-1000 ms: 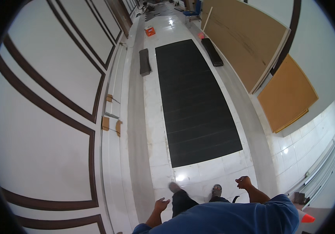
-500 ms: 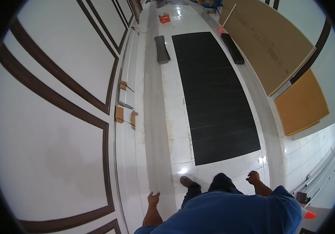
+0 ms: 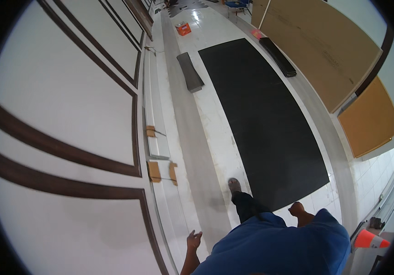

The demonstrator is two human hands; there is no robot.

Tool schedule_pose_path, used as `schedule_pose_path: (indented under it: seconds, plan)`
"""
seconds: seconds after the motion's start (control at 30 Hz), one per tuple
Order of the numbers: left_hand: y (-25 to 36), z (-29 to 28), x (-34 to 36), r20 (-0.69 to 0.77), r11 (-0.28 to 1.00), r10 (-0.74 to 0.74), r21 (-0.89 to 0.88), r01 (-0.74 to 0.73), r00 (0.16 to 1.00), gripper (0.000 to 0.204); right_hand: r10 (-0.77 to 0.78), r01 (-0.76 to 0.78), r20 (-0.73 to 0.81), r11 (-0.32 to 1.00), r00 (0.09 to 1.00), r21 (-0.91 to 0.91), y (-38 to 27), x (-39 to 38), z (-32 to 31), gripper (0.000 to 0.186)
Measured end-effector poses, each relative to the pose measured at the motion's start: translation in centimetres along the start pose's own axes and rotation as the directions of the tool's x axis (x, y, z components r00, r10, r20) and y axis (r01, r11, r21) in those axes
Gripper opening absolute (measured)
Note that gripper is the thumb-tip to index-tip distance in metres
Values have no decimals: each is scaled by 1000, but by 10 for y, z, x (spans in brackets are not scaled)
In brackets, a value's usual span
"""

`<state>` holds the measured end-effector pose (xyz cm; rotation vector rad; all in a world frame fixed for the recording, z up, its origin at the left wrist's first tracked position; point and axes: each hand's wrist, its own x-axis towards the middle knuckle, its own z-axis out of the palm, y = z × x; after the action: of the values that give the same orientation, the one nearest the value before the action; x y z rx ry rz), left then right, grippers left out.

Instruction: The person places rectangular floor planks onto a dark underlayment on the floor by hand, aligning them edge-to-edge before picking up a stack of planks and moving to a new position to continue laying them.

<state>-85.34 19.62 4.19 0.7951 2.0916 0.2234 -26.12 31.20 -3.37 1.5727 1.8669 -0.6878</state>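
Observation:
My left hand [image 3: 194, 238] hangs at the lower middle, fingers apart and empty, nearest long white lengths with cardboard wraps [image 3: 155, 171] along the left wall. My right hand [image 3: 296, 208] is curled at the near end of a long black sheet [image 3: 270, 137] lying on white floor tiles; whether anything is inside its fingers I cannot make out. My sandalled foot [image 3: 234, 184] steps beside the sheet's left edge. Dark grey strips [image 3: 190, 72] lie stacked left of the sheet's far part, and a black stack [image 3: 277, 57] lies to its right.
An orange box [image 3: 183, 29] stands farther along the corridor, near a blue chair [image 3: 237, 4]. Large brown boards [image 3: 318, 50] and an orange board [image 3: 369, 117] lean on the right. A traffic cone [image 3: 369, 239] and long metal lengths [image 3: 391, 188] are at lower right.
I have stepped forward and left along the sheet, my foot now beside its left edge. The view has shifted, bringing more of the cone into sight.

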Motion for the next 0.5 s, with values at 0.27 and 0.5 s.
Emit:
schedule_pose_path:
  seconds: [0.27, 0.5]
  plan:
    - [80, -97, 50, -55, 838, -342, -470, 277, 938, 68, 23, 288, -424, 700, 905, 653, -166, 178, -329, 25]
    - [58, -93, 197, -50, 990, -121, -84, 116, 991, 71, 120, 180, -379, 724, 918, 666, -193, 263, -475, 29]
